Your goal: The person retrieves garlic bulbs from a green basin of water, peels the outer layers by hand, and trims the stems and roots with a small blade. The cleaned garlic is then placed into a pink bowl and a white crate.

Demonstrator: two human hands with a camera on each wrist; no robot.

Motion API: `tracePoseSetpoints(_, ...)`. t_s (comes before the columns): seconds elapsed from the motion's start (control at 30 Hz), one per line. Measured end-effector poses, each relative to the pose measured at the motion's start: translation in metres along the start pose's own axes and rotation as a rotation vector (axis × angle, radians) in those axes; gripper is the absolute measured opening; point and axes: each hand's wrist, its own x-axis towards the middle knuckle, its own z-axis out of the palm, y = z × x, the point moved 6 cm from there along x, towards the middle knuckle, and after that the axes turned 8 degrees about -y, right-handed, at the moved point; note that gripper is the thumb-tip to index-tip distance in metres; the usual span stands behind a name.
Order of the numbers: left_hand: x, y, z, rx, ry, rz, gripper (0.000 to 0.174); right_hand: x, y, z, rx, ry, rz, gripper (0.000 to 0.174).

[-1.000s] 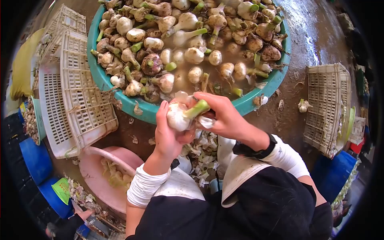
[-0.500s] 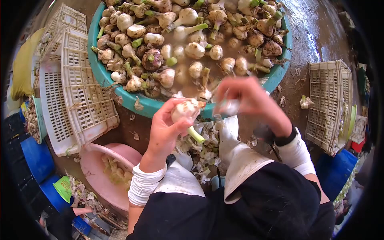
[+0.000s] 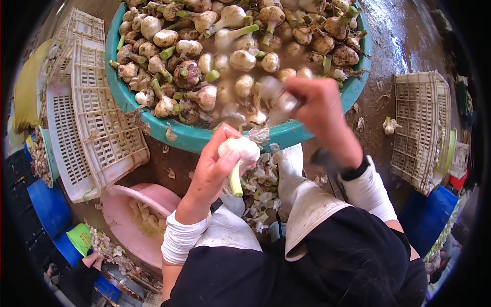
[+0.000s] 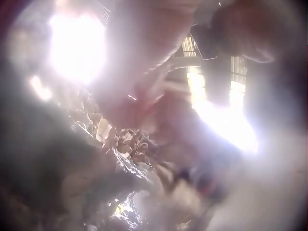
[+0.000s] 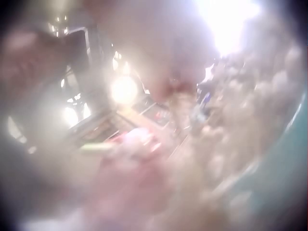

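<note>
The left hand [image 3: 214, 165] grips a white garlic bulb [image 3: 240, 149], its green stem pointing down toward the body. To the right and higher, the right hand [image 3: 323, 115] is blurred over the near rim of the teal tub [image 3: 291, 134]. Pale blurred skins or something whitish show at its fingers, which look bent, but what they hold cannot be made out. Unpeeled garlic bulbs [image 3: 186, 74] with stems fill the tub in brown water. In the hazy right wrist view, the garlic's green stem [image 5: 96, 146] shows beside the left hand. The left wrist view is mostly glare.
White plastic crates [image 3: 105, 117] stand at the left, another crate [image 3: 417, 130] at the right. A pink basin [image 3: 123, 217] with peelings sits at lower left. Garlic skins [image 3: 260, 192] lie between the white boots. Blue tubs [image 3: 423, 220] are at both sides.
The hands were together at the bulb and have parted; the right hand has moved away up and right over the tub rim. The bulb in the left hand has turned, stem now downward, and looks whiter.
</note>
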Motion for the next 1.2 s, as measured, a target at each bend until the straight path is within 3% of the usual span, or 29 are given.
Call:
tracePoseSetpoints(0.03, 0.001, -0.002, -0.003, -0.001, 0.008, 0.008, 0.023, 0.003, 0.014, -0.005, -0.106, -0.091, 0.044, 0.018)
tracePoseSetpoints(0.1, 0.001, -0.009, -0.007, -0.249, -0.002, -0.013, 0.023, -0.010, 0.000, 0.011, 0.234, -0.341, 0.053, 0.025)
tracePoseSetpoints(0.17, 0.003, -0.010, -0.003, -0.315, -0.003, -0.019, 0.027, -0.019, -0.028, 0.017, 0.337, -0.425, -0.012, 0.033)
tracePoseSetpoints(0.23, 0.004, -0.006, 0.003, -0.310, 0.182, -0.051, 0.031, -0.027, -0.040, 0.023, 0.312, -0.259, -0.125, 0.033)
tracePoseSetpoints(0.33, 0.003, -0.009, 0.000, -0.174, 0.109, 0.008, 0.040, -0.029, -0.046, 0.024, 0.198, -0.244, -0.195, 0.031)
tracePoseSetpoints(0.4, 0.004, -0.004, -0.003, -0.004, 0.043, 0.114, 0.046, -0.029, -0.045, 0.033, 0.205, -0.453, -0.201, 0.028)
tracePoseSetpoints(0.53, 0.000, 0.005, 0.001, 0.189, 0.061, 0.097, 0.047, -0.035, -0.054, 0.034, 0.230, -0.477, -0.218, 0.020)
tracePoseSetpoints(0.7, -0.002, 0.008, -0.001, 0.355, 0.123, 0.108, 0.057, -0.039, -0.058, 0.037, -0.135, -0.407, -0.238, 0.013)
tracePoseSetpoints(0.77, -0.004, 0.011, 0.003, 0.323, 0.099, 0.081, 0.063, -0.026, -0.040, 0.033, -0.012, -0.291, -0.240, 0.011)
tracePoseSetpoints(0.83, -0.006, 0.010, 0.002, 0.291, 0.080, 0.055, 0.069, -0.003, 0.009, 0.018, -0.001, -0.080, -0.003, 0.012)
tracePoseSetpoints(0.9, -0.005, 0.011, -0.006, 0.166, 0.102, 0.104, 0.081, -0.002, 0.021, 0.016, 0.128, -0.250, 0.070, 0.020)
tracePoseSetpoints(1.0, -0.005, 0.009, -0.005, 0.142, 0.098, 0.064, 0.089, -0.022, -0.027, 0.023, 0.417, -0.539, 0.026, 0.045)
tracePoseSetpoints(1.03, -0.003, 0.006, -0.004, 0.125, 0.106, 0.059, 0.091, -0.028, -0.032, 0.028, 0.457, -0.448, -0.094, 0.045)
tracePoseSetpoints(1.1, -0.001, 0.006, -0.002, 0.263, 0.112, 0.093, 0.090, -0.029, -0.043, 0.033, 0.456, -0.345, -0.161, 0.041)
tracePoseSetpoints(1.13, -0.002, 0.010, 0.001, 0.447, 0.149, 0.072, 0.088, -0.029, -0.047, 0.035, 0.322, -0.310, -0.212, 0.038)
tracePoseSetpoints(1.2, -0.004, 0.018, 0.002, 0.653, 0.190, 0.075, 0.086, -0.030, -0.051, 0.038, 0.281, -0.320, -0.200, 0.034)
